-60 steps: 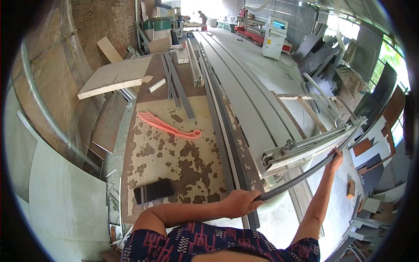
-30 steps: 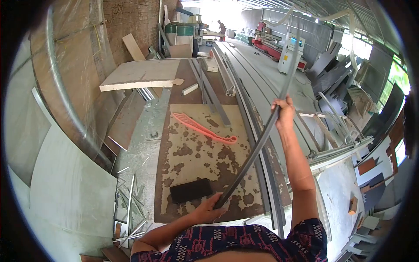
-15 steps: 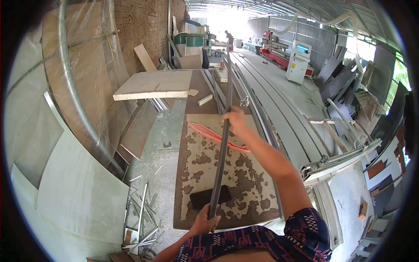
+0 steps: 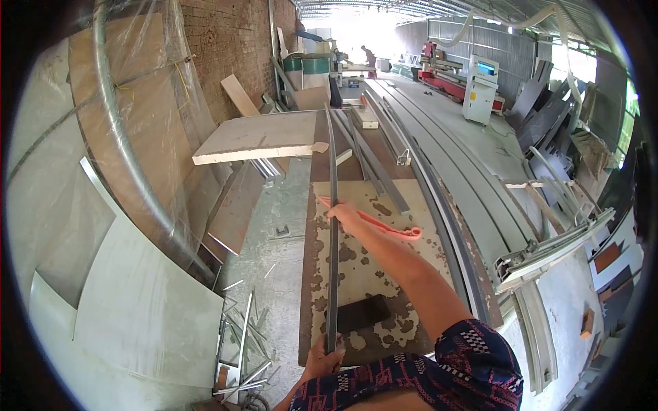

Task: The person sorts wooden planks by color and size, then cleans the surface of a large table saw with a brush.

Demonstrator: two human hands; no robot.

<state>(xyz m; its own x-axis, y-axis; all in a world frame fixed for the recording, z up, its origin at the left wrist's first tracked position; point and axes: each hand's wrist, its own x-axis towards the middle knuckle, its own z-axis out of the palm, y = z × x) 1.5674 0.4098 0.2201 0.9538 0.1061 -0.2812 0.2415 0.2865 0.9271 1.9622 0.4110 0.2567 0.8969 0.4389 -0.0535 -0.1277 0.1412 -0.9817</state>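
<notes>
A long, thin dark grey bar [image 4: 334, 274] runs away from me along the left part of the worktable. My left hand [image 4: 324, 360] is closed around its near end, close to my body. Farther up, my right hand [image 4: 344, 216] grips the bar with the arm stretched out. Partly hidden behind my right hand and forearm lies a salmon-pink plastic strip-like thing [image 4: 404, 233] with a looped end. A flat black rectangular object, like a phone [image 4: 367, 312], rests on the blotchy board [image 4: 411, 322] right of the bar.
More grey bars [image 4: 373, 164] lie at the table's far part and along its right side. A thick pale panel [image 4: 257, 135] juts out at the left. Metal offcuts [image 4: 250, 332] litter the floor. A white machine cabinet [image 4: 480, 90] and a distant person [image 4: 369, 58] are beyond.
The bar has shifted to the left across the board in both hands, its far end swinging left and down. Several bars behind it now show more fully. The camera view has turned slightly left.
</notes>
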